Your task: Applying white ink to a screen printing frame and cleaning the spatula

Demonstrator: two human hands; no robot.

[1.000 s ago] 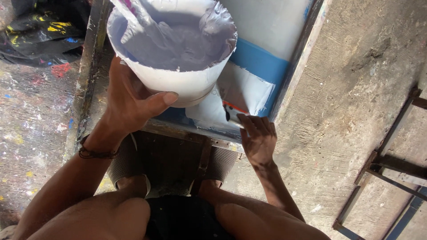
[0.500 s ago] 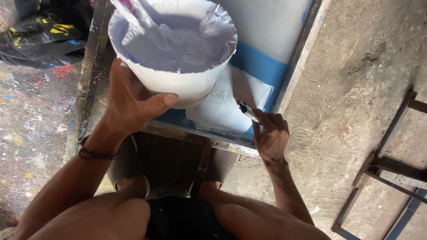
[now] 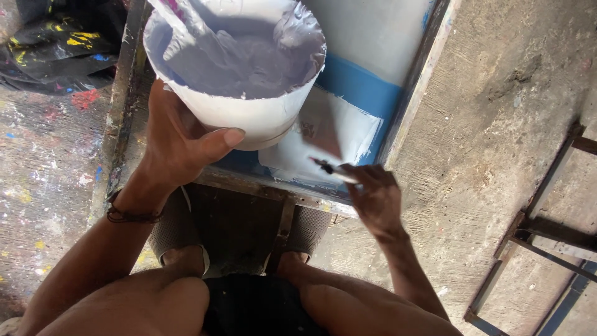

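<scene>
My left hand [image 3: 180, 140] grips the side of a white tub [image 3: 249, 118] full of pale lilac-white paint and holds it above a framed printing screen [image 3: 373, 93]. A stick stands in the paint at the tub's far left. My right hand [image 3: 373, 196] is at the screen's near right corner, fingers closed on a flat scraper [image 3: 326, 140] that is blurred with motion. Under the scraper a patch of white paint [image 3: 311, 155] is spread over the blue band of the screen.
The screen's metal frame [image 3: 410, 93] runs along a rough concrete surface [image 3: 497, 124] on the right. A paint-spattered floor [image 3: 43, 186] and black crumpled sheeting [image 3: 56, 37] lie to the left. Metal bars [image 3: 541, 230] sit at the lower right. My knees fill the bottom.
My right hand has shifted right and lifted the scraper over the white patch, which has grown wider. The tub and my left hand have stayed in place.
</scene>
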